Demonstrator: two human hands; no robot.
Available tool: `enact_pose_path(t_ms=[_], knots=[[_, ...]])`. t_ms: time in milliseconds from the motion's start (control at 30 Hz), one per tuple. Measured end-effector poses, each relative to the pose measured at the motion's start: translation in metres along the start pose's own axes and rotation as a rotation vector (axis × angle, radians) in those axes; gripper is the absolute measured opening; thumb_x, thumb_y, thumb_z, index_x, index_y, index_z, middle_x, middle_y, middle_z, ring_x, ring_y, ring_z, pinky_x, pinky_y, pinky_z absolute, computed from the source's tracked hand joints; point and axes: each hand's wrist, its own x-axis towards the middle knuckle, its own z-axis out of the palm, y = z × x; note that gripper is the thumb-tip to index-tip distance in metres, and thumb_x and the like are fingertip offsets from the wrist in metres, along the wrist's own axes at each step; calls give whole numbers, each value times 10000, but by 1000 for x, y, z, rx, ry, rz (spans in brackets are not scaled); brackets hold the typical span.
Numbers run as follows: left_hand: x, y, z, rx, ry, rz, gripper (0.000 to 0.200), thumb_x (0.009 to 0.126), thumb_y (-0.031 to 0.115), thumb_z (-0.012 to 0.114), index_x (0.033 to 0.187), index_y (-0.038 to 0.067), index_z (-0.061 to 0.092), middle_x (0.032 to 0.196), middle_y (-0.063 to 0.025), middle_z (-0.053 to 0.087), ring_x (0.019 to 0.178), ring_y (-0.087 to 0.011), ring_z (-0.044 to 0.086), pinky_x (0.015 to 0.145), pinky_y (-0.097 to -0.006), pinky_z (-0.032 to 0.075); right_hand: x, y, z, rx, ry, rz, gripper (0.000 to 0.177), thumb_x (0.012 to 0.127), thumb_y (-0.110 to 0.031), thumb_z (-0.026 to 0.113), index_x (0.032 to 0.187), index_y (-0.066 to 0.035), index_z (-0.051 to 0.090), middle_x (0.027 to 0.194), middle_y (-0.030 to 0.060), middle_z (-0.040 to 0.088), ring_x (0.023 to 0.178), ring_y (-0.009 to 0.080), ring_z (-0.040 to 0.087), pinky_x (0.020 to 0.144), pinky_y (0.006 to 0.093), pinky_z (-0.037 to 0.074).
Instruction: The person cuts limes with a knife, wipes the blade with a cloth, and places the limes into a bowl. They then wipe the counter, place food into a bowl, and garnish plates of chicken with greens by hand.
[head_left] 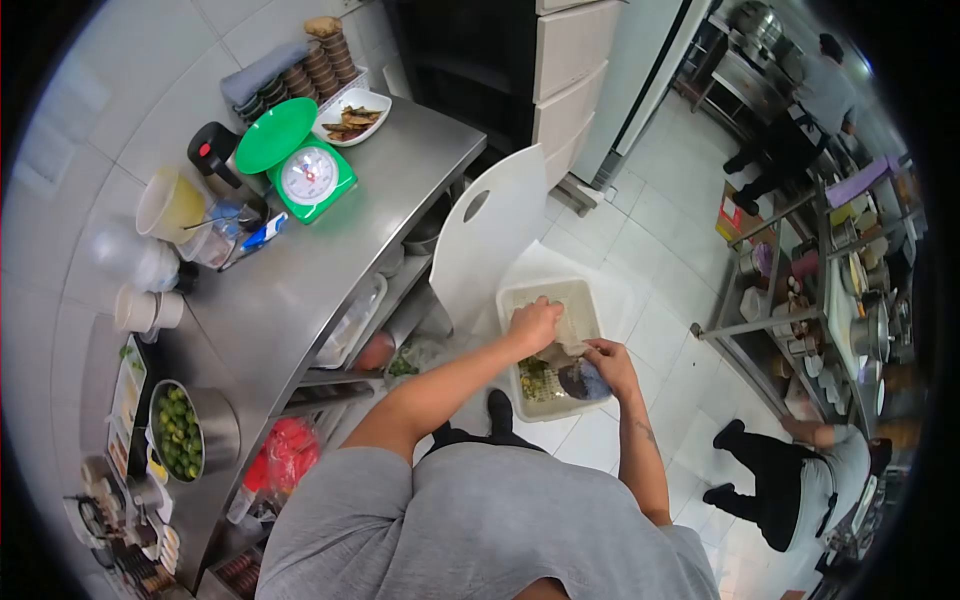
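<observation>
Head view.

- Tub (512, 300): pale plastic, sitting on the tiled floor, holding green scraps (540, 380) and a dark rounded item (580, 383).
- Left hand (535, 325): reaching into the tub, fingers curling shut. What it is gripping cannot be told.
- Right hand (610, 362): reaching in at the tub's near right corner, fingertips pinching together on the dark rounded item.
- White cutting board (490, 230): leaning upright just left of the tub.
- Bench (330, 250): standing further left of the tub, carrying a green scale (305, 170).
- Another person (800, 480): bending over, well right of the tub.
</observation>
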Motion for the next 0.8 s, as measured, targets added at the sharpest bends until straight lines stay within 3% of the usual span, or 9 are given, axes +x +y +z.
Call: enact_pose_path(t_ms=[67,167,233,367,400,500,533,667,800], knots=[[3,8,-10,-117,16,-35,131,888,166,499,918,67,580,871,-165,600,812,-387,585,687,-468,461,-6,-5,-7,-109,58,-4,247,806,-168,625,981,3,666,768,82,663,676,137,589,642,281,469],[7,5,-18,-192,-179,-17,152,917,194,480,929,55,539,874,-177,580,800,-398,571,684,-472,450,-20,-31,-16,-301,101,-40,216,810,-202,593,895,-10,647,722,104,647,664,149,593,634,298,464],[5,5,-20,-260,-123,-29,175,932,222,469,937,55,520,877,-174,578,810,-391,572,683,-464,448,-21,-39,-21,-390,123,-95,228,812,-219,583,850,2,626,685,106,628,664,149,586,629,299,457],[-1,19,-63,-405,216,-119,248,946,303,456,953,59,499,884,-166,581,840,-367,578,700,-444,453,-28,-77,-16,486,-121,-38,148,814,-169,576,850,-29,607,806,31,636,703,136,583,625,276,441],[-6,17,-72,-292,151,-293,277,945,360,454,1032,113,545,966,-120,612,912,-295,602,753,-402,468,-34,-102,-8,645,-220,-47,132,815,-139,586,909,-49,602,871,9,629,748,124,589,658,258,449],[-31,8,-96,-1246,-355,-830,283,943,342,461,1139,164,560,1064,-80,617,973,-220,605,816,-374,478,-39,-146,29,764,-387,16,161,808,-130,606,944,-45,601,847,13,624,760,114,588,691,256,461],[-47,-1,-85,-1718,-245,-772,297,938,276,459,1179,138,565,1097,-69,614,978,-181,602,837,-332,487,-36,-145,42,753,-349,55,187,821,-111,619,992,-39,598,867,16,624,779,98,583,715,249,462],[-77,-30,-104,-1726,56,-376,247,911,147,441,1065,45,605,1002,-57,630,885,-145,611,794,-273,492,-18,-161,90,486,-640,-163,185,859,-60,591,1043,-42,584,912,23,619,807,77,568,725,214,446],[-126,-43,-186,-1161,449,-379,215,902,101,455,1054,42,596,966,-37,621,899,-126,580,808,-275,466,-32,-215,137,553,-622,-133,205,870,-200,595,991,-36,583,844,41,625,748,131,588,675,290,486]])
